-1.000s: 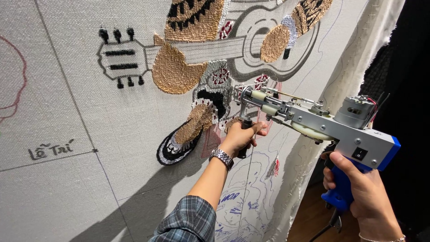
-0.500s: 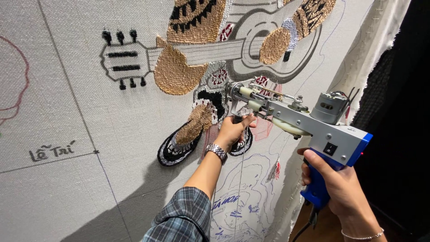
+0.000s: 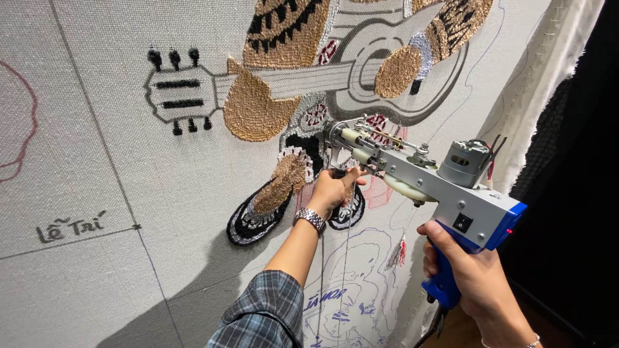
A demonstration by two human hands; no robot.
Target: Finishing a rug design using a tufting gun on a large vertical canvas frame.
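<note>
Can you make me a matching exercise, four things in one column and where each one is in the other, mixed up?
Things:
1. left hand
2. right hand
3. wristwatch
4. tufted guitar

Places:
a. on the left wrist
b. upper part of the cloth
c. gripping the front handle of the tufting gun
d. around the blue rear grip

Pairs: 1-c, 2-d, 3-a, 4-b

No packages, signs or screens before you, only a small dark handwritten label [image 3: 69, 228] on the cloth [image 3: 129, 270], lower left.
</note>
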